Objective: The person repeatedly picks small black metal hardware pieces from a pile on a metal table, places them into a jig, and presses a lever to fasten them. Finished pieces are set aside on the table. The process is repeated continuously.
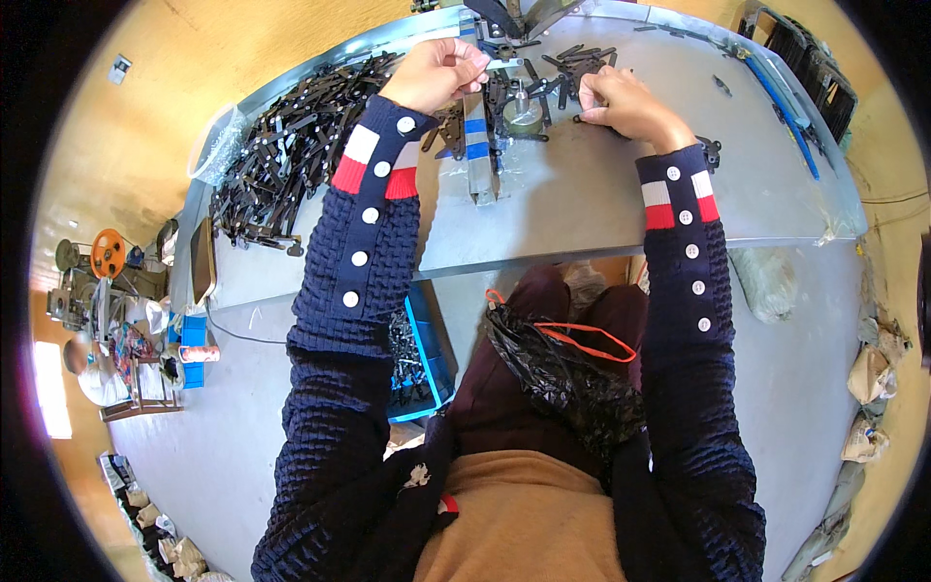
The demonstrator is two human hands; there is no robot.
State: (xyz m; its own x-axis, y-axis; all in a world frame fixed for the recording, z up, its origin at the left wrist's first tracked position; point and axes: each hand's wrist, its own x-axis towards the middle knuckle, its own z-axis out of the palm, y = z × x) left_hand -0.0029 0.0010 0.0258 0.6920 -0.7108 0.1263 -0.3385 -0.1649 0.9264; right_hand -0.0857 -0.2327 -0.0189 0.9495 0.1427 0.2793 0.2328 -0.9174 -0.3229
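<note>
My left hand [440, 73] pinches a small flat metal link [505, 64], pale on its upper face, between thumb and fingertips. It is held above a metal bar [476, 171] wrapped with blue tape bands. To the right, my right hand [625, 102] is low over the table with fingers bent; the end of a black metal link [577, 118] shows at its thumb tip, the rest hidden by the hand. Between my hands stands a round fixture [524, 120] with an upright pin. Loose black links [582, 62] lie scattered behind and around it.
A large heap of black links [298, 138] covers the grey table [509, 236] at left, beside a clear plastic tub [218, 145]. A machine part [513, 18] rises at the back. A blue rod [785, 116] lies at right. A black plastic bag [567, 385] rests on my lap near a blue crate [429, 349].
</note>
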